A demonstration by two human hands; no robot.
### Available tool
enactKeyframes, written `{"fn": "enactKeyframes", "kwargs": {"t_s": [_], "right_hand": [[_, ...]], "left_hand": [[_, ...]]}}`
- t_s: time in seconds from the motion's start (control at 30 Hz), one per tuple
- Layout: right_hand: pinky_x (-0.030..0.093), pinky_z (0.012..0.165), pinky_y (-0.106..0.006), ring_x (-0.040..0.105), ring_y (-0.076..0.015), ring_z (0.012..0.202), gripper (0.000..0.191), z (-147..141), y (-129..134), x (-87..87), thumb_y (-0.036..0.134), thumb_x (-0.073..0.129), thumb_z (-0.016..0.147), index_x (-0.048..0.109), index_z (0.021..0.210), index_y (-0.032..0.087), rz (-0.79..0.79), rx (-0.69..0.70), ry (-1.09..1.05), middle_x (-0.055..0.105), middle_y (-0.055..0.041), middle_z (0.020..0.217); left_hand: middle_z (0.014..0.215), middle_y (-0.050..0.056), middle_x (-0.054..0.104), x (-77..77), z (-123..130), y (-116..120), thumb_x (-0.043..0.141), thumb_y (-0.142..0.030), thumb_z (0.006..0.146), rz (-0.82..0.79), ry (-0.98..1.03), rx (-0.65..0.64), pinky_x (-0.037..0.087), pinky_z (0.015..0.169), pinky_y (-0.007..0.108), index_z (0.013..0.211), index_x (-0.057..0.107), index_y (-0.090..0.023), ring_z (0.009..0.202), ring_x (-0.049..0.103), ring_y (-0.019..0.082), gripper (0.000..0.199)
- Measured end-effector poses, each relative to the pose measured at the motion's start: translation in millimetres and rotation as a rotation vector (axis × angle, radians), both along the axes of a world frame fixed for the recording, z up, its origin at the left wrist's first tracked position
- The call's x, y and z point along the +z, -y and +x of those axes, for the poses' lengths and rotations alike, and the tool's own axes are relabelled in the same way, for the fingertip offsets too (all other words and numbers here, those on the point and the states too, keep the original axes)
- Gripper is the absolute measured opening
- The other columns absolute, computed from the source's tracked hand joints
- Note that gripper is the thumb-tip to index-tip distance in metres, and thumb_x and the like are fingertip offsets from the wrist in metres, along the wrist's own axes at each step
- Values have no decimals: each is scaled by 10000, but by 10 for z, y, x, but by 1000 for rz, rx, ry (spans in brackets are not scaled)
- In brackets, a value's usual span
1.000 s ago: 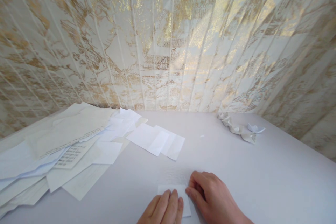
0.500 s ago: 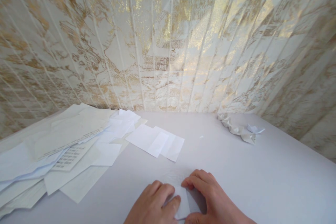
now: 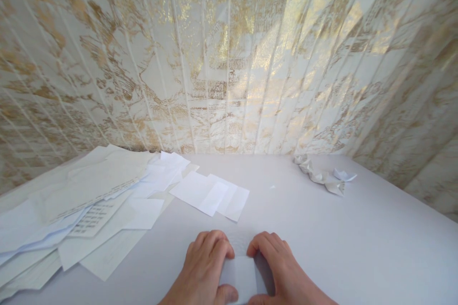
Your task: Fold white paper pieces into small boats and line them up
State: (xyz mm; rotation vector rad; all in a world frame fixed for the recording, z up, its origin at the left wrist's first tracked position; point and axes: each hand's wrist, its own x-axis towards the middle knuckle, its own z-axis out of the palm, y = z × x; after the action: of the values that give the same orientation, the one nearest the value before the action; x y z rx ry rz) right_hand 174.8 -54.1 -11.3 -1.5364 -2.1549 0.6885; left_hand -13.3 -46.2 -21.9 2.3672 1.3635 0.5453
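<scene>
On the tabletop [image 3: 339, 248], left hand [image 3: 205, 262] and right hand [image 3: 281, 264], half-curled, hold paper [image 3: 245, 274] by its edges, probably the best grip: light, easily creased

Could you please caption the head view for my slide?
Left hand and right hand handle white paper on a table.

Showing a gold-patterned wall [image 3: 229, 57] across the upper half, gleaming toward upper right, meeting a pale table [image 3: 358, 238] below.
</scene>
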Motion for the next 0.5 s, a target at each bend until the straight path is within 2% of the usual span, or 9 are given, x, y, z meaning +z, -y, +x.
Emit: {"fn": "enactKeyframes", "kwargs": {"t_s": [0.1,0.2,0.3,0.37,0.5], "right_hand": [[373,690,-258,482,-158,736,419,-38,40,-21,15,692,484,480,798,192,-16,0,-33,535,16,795],[349,612,-223,453,-127,665,391,-59,58,-55,-30,552,516,434,804,206,-104,40,-146,488,47,705],[332,554,-202,437,-107,613,335,-60,54,-90,20,507,561,397,811,214,-168,63,-396,442,66,660],[339,554,-204,437,-105,603,245,-60,51,-95,85,515,604,398,780,209,-157,30,-543,442,59,656],[338,574,-232,414,-120,595,108,-80,60,-70,229,539,686,438,683,192,-82,-76,-636,448,35,623]], "left_hand": [[899,-2,534,22,1,-3,425,-39,479,-25,51,-52,410,752,294,757,405,-213,862,477,176,329],[769,-31,511,55,10,0,410,-38,486,-95,75,-78,387,681,230,685,356,-215,751,483,138,272],[623,-64,427,100,27,-1,435,-67,558,-221,137,-36,336,603,203,636,346,-210,620,441,111,186],[569,-76,375,119,32,-8,459,-127,625,-320,234,12,299,551,199,628,358,-208,555,393,101,129],[538,-77,354,89,17,-19,487,-236,688,-409,422,65,261,496,202,628,394,-201,511,341,97,116]]}}
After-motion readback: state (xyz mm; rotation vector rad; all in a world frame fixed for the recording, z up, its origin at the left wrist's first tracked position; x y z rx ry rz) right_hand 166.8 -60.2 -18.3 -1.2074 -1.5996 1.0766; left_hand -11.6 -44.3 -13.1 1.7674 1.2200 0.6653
